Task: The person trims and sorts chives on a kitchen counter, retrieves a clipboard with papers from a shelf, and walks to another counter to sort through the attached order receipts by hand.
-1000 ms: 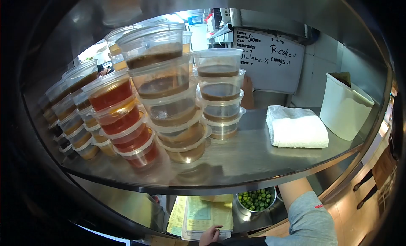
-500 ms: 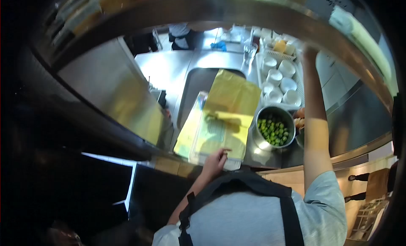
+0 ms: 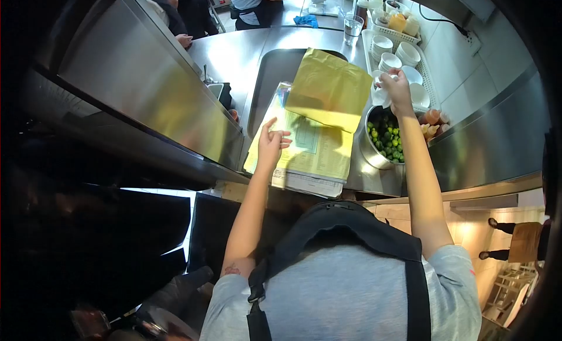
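My left hand hovers over a stack of papers, index finger stretched out, other fingers loosely bent, holding nothing. On the upper part of the stack lies a yellow-brown envelope. My right hand is raised above the rim of a metal pot and in front of white bowls. Its fingers are curled together; whether something whitish at the fingertips is held or is a bowl behind, I cannot make out. Small round green fruits fill the pot.
A dark tray lies partly under the papers. A glass of water and a blue cloth are farther back. Several bottles stand right of the pot. A co-worker stands beyond the counter; a steel panel borders the left.
My right hand has come down and back from the upper right to over the pot. My left hand has lifted from the lower edge of the papers, moving left and forward. The view has shifted.
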{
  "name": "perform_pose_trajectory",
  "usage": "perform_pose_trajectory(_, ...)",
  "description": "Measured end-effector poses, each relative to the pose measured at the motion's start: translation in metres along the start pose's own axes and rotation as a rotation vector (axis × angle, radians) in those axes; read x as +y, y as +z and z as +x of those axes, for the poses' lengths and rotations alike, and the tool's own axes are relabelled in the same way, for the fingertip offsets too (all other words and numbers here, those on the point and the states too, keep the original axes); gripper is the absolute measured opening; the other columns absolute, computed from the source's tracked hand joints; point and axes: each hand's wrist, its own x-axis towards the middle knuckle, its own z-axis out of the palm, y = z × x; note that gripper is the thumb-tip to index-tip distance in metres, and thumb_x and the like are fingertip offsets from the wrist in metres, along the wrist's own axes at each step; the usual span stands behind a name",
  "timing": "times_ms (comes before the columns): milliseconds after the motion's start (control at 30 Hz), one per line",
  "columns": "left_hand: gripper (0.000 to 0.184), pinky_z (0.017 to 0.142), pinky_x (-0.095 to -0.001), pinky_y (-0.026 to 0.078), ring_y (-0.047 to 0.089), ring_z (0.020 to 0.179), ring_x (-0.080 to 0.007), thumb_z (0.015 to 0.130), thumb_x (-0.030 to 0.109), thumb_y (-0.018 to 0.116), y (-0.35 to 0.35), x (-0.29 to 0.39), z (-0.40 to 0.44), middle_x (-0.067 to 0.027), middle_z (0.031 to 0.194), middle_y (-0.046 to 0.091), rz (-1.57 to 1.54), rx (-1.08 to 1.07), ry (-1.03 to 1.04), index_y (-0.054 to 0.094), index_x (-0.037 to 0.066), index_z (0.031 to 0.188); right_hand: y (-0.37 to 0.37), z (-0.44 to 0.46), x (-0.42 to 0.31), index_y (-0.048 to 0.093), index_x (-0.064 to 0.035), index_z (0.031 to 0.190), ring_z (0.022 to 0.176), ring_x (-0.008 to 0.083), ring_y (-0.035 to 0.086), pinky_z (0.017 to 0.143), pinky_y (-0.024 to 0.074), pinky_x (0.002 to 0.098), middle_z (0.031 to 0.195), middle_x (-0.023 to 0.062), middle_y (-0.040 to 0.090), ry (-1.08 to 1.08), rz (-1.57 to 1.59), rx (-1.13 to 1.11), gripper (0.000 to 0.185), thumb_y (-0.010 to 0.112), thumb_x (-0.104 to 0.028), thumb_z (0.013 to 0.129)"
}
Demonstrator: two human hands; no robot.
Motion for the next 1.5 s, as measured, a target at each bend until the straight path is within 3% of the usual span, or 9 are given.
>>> perform_pose_trajectory(67, 0.05, 0.073, -0.0296, 0.054, 0.065, 0.082, -0.0221, 0.097, 0.028, 0.044, 0.008, 0.008, 0.011, -0.0174, 0.101, 0.063, -0.119, 0.011, -0.153, 0.03, 0.012, 0.143, -0.009, 0.042, 0.053, 0.055, -0.0019, 0.093, 0.067, 0.0145, 0.059, 0.062, 0.0499, 0.0289, 0.077, 0.0051, 0.057, 0.26, 0.158, 0.062, 0.023, 0.064, -0.014, 0.075)
perform_pose_trajectory(200, 0.062, 0.073, -0.0303, 0.055, 0.066, 0.085, -0.0224, 0.096, 0.051, 0.035, -0.004, 0.013, 0.035, -0.0178, 0.104, 0.062, -0.232, -0.152, -0.305, 0.026, 0.014, 0.145, 0.036, -0.025, 0.031, 0.056, -0.0061, 0.09, 0.06, 0.0134, 0.057, 0.054, 0.0502, 0.0276, 0.074, 0.0037, 0.056, 0.817, -0.041, -0.745, 0.013, 0.054, -0.016, 0.082)
perform_pose_trajectory(300, 0.064, 0.067, -0.0262, 0.055, 0.067, 0.079, -0.0203, 0.095, 0.056, 0.037, -0.004, 0.034, 0.028, -0.0141, 0.096, 0.065, -0.338, -0.244, -0.396, 0.033, 0.013, 0.142, 0.063, -0.102, 0.005, 0.067, -0.0156, 0.114, 0.076, 0.0139, 0.059, 0.067, 0.0479, 0.0277, 0.082, 0.0045, 0.065, 0.352, -0.562, -1.669, 0.037, 0.052, -0.025, 0.082)
perform_pose_trajectory(433, 0.045, 0.054, -0.0197, 0.047, 0.055, 0.055, -0.0055, 0.092, 0.039, 0.057, -0.012, 0.02, 0.034, 0.0017, 0.067, 0.058, -0.237, -0.185, -0.465, 0.053, 0.007, 0.123, 0.057, -0.143, 0.034, 0.069, -0.0174, 0.108, 0.065, 0.015, 0.06, 0.063, 0.0483, 0.0299, 0.071, 0.0059, 0.063, 0.269, -0.737, -1.543, 0.033, 0.056, -0.027, 0.079)
perform_pose_trajectory(533, 0.04, 0.044, -0.0179, 0.036, 0.041, 0.047, -0.0012, 0.084, 0.018, 0.069, -0.021, -0.029, 0.037, 0.0073, 0.062, 0.049, 0.234, -0.178, -0.022, 0.055, 0.007, 0.121, 0.043, -0.125, 0.032, 0.068, -0.0095, 0.096, 0.062, 0.0153, 0.061, 0.059, 0.0479, 0.029, 0.069, 0.007, 0.062, 0.323, -0.674, -1.047, 0.021, 0.062, -0.022, 0.079)
perform_pose_trajectory(733, 0.04, 0.087, -0.0267, 0.045, 0.056, 0.102, -0.0132, 0.077, -0.002, 0.066, -0.012, -0.026, 0.014, -0.0082, 0.116, 0.061, 0.274, -0.114, -0.042, 0.058, 0.002, 0.116, 0.048, -0.096, 0.095, 0.044, 0.0043, 0.128, 0.081, 0.0217, 0.065, 0.069, 0.0514, 0.0329, 0.1, 0.019, 0.063, 0.428, -0.245, -0.25, 0.068, 0.076, -0.019, 0.073)
perform_pose_trajectory(1000, 0.037, 0.085, -0.0246, 0.046, 0.057, 0.098, -0.0115, 0.08, -0.002, 0.064, -0.014, -0.036, 0.016, -0.008, 0.116, 0.062, 0.181, -0.129, 0.022, 0.058, -0.001, 0.117, 0.063, -0.101, 0.133, 0.037, 0.0048, 0.132, 0.072, 0.0225, 0.062, 0.058, 0.0517, 0.0319, 0.096, 0.0135, 0.062, 0.613, 0.315, 0.072, 0.071, 0.075, -0.015, 0.075)
perform_pose_trajectory(1233, 0.032, 0.079, -0.0263, 0.048, 0.06, 0.089, -0.0133, 0.092, 0.018, 0.057, -0.017, -0.04, 0.023, -0.0093, 0.107, 0.064, 0.143, -0.106, 0.054, 0.06, -0.002, 0.117, 0.054, -0.133, 0.118, 0.065, -0.0021, 0.1, 0.077, 0.0292, 0.066, 0.071, 0.0502, 0.0374, 0.081, 0.0202, 0.067, -0.118, -0.597, -0.554, 0.028, 0.067, -0.014, 0.075)
perform_pose_trajectory(1500, 0.045, 0.095, -0.0274, 0.041, 0.055, 0.11, -0.0142, 0.086, 0.022, 0.067, -0.015, -0.018, 0.012, -0.0094, 0.12, 0.061, 0.193, -0.188, -0.125, 0.057, -0.002, 0.123, 0.048, -0.156, 0.061, 0.058, -0.0149, 0.125, 0.085, 0.0275, 0.066, 0.076, 0.0503, 0.0355, 0.1, 0.0173, 0.067, -0.063, -0.715, -0.973, 0.051, 0.07, -0.016, 0.075)
